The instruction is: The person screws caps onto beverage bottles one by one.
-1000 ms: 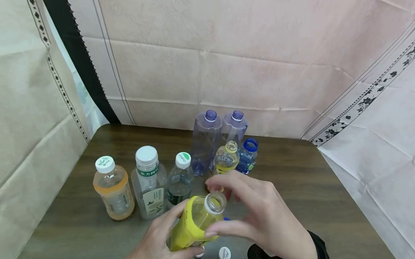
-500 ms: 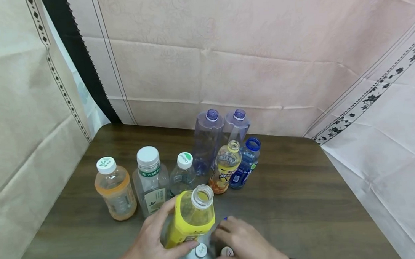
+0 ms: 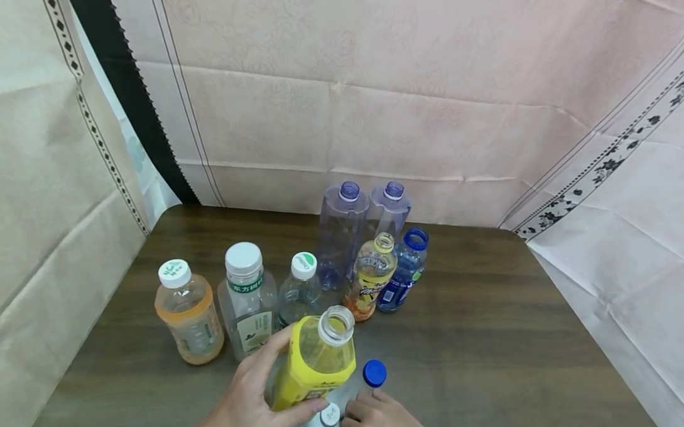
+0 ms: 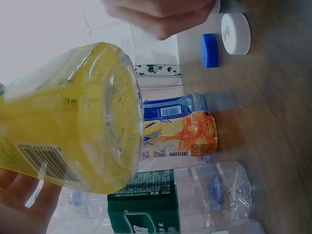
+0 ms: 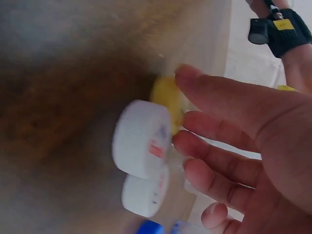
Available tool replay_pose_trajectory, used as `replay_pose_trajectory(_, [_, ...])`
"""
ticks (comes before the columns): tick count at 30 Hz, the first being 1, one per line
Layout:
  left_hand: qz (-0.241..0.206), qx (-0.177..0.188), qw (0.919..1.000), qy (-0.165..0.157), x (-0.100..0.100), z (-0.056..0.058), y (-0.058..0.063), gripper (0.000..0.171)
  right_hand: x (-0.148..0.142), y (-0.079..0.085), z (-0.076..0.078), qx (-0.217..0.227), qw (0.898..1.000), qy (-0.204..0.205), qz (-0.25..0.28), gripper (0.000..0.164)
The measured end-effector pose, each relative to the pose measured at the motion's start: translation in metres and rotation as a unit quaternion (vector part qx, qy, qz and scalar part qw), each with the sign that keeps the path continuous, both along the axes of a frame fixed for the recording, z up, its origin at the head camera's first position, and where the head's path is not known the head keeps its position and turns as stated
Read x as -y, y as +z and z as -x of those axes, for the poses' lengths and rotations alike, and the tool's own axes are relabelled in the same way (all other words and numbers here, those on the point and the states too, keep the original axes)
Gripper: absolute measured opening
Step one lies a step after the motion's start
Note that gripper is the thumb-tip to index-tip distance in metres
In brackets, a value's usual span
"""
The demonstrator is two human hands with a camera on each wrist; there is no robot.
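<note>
My left hand (image 3: 252, 392) grips a tilted, uncapped bottle (image 3: 316, 365) with a yellow label, its mouth facing up and right. Seen in the left wrist view, the base of this yellow bottle (image 4: 102, 117) is raised off the table. My right hand (image 3: 383, 419) is low at the front, among loose bottle caps. Its thumb and bent fingertips stand right at the rim of a yellow cap (image 5: 165, 100); I cannot tell whether they pinch it. Two white caps (image 5: 141, 139) lie beside it, and a blue cap (image 3: 374, 373) sits just beyond the hand.
Three white-capped bottles stand at left: an orange-banded one (image 3: 193, 319), a wide one (image 3: 248, 305) and a smaller one (image 3: 301, 296). Behind are two pale purple bottles (image 3: 342, 232), an uncapped yellow-labelled bottle (image 3: 372, 275) and a blue one (image 3: 403, 274). Cloth (image 3: 339, 125) hangs behind the table (image 3: 493, 334).
My right hand has drawn away from the yellow bottle's mouth, down toward the front among the caps, uncovering the blue cap. The left hand has shifted slightly left with the bottle, now more upright.
</note>
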State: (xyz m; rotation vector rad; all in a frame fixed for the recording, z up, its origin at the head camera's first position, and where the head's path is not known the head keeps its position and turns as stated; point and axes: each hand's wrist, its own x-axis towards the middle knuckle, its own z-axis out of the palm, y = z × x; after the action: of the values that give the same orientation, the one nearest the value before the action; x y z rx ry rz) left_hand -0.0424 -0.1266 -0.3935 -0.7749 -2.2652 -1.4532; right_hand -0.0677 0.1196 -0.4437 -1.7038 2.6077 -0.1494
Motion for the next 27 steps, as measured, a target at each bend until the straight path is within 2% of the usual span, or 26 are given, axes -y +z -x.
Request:
replay_pose_trajectory(2, [-0.005,-0.013,0.9999,-0.005,0.000,0.001,-0.001,0.089,0.001,-0.003,-0.001,0.015,1.000,-0.006,-0.012,0.018])
replay_pose_trajectory(6, [-0.002,-0.004,1.0000,-0.006,-0.001,0.000,-0.001,0.087,0.001,-0.002,0.000,0.039,0.999,-0.012,-0.007,0.019])
replay_pose_trajectory(11, [0.008,0.006,0.9999,-0.003,0.000,-0.001,-0.002,0.085,-0.001,0.010,0.005,0.059,0.997,-0.003,0.053,0.011])
replay_pose_trajectory(15, [0.008,0.002,1.0000,0.001,-0.001,-0.001,-0.003,0.086,-0.006,0.022,0.011,0.061,0.997,-0.016,0.044,0.016])
replay_pose_trajectory(18, [0.006,0.000,1.0000,-0.001,-0.001,-0.001,-0.004,0.086,-0.016,0.028,0.014,0.040,0.996,-0.055,0.054,0.021])
replay_pose_trajectory(22, [0.007,0.006,1.0000,0.001,-0.001,-0.001,-0.004,0.086,-0.031,0.035,0.015,0.024,0.988,-0.127,0.087,0.023])
replay_pose_trajectory(25, [0.008,0.023,0.9997,0.008,-0.001,-0.002,-0.003,0.085,-0.040,0.043,0.017,0.078,0.979,-0.179,0.051,0.027])
replay_pose_trajectory(27, [0.008,0.033,0.9994,0.007,-0.001,-0.003,-0.002,0.084,-0.045,0.048,0.018,0.146,0.964,-0.220,0.011,0.030])
